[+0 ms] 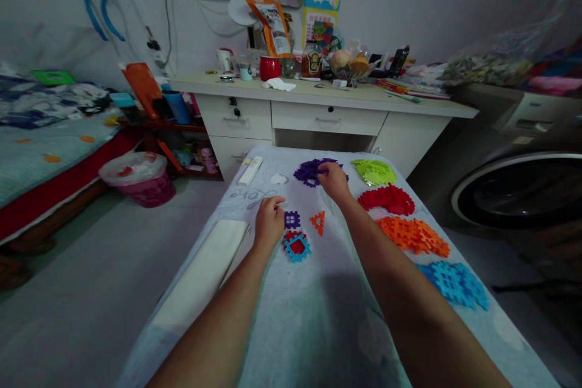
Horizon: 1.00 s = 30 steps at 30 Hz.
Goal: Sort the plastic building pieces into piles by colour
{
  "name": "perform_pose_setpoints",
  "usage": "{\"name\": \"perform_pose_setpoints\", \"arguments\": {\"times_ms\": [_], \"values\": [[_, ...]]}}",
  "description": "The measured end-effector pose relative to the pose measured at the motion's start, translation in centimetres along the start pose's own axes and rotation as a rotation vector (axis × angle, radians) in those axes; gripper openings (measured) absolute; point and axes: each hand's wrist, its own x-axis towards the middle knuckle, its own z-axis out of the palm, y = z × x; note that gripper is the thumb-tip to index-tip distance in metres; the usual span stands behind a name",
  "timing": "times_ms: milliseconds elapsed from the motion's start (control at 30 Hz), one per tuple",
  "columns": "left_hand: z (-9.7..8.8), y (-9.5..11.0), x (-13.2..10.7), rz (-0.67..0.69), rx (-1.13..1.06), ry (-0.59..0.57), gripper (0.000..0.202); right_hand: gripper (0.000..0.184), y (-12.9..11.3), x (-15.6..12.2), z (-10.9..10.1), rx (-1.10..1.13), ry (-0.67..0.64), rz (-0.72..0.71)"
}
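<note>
My right hand [334,180] reaches into the heap of purple interlocking plastic pieces [309,172] at the far middle of the cloth-covered table. Its fingers are pinched on a purple piece at the heap's right side; the fingertips are partly hidden. Beside a purple square piece [292,219], my left hand [270,221] hovers or rests with fingers loosely curled and apart, apparently holding nothing. Just nearer to me, a blue ring-like piece [297,248] overlaps a red piece [291,235]. An orange triangle piece [318,223] lies between my forearms.
Sorted heaps line the table's right side: lime green [375,172], red [386,199], orange [413,234] and blue [454,283]. A long pale board [204,270] and a small white box [250,171] lie left. Beyond stands a cluttered white desk [322,97]; a washing machine [518,151] is right.
</note>
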Motion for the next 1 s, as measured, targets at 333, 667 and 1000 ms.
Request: {"name": "perform_pose_setpoints", "arguments": {"times_ms": [333, 667, 1000], "values": [[0.1, -1.2, 0.4, -0.119, -0.127, 0.138, 0.026, 0.052, -3.7, -7.6, 2.4, -0.156, -0.590, -0.371], [0.1, -1.0, 0.3, -0.089, -0.097, 0.113, 0.027, 0.048, -3.4, -6.8, 2.6, -0.171, -0.609, -0.362], [0.1, -0.8, 0.3, -0.095, -0.090, 0.108, 0.028, 0.039, -1.8, -4.8, 1.8, -0.161, -0.341, -0.263]]}}
